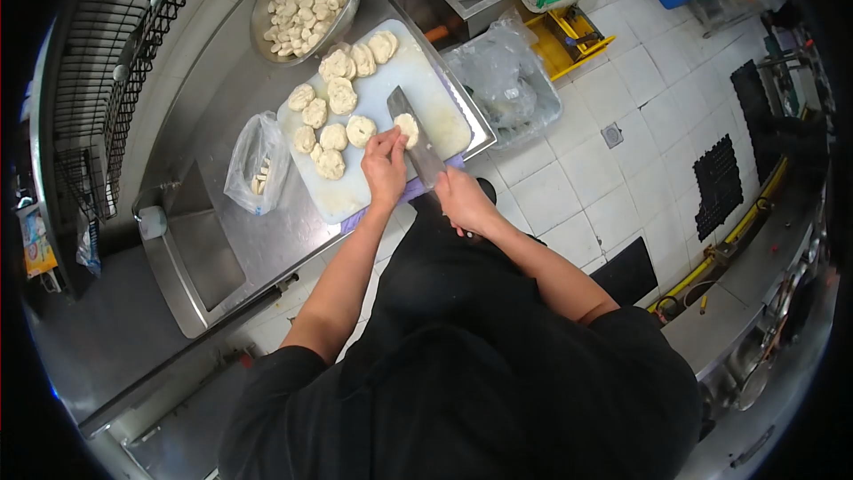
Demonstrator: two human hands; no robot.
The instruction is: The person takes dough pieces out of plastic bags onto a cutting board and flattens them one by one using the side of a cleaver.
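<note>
My right hand (466, 203) is wrapped round the handle end of a cleaver (426, 160), whose broad blade points away over the white cutting board (435, 80). My left hand (386, 166) has its fingers bent together at the edge of a pale, lumpy round piece (407, 129), which overlaps the blade. Several similar pale rounds, like dough or paste, lie on the board, among them one round (361, 131) just beyond my left fingers and another (330, 164) to their left. The cleaver's handle is mostly hidden in my grip.
A steel bowl (348, 20) of many small pale pieces stands at the board's far end. Left of the board is a clear plastic bag (255, 180) with pale pieces inside, near a sink (204, 253). A plastic-covered tub (524, 98) sits right of the steel counter.
</note>
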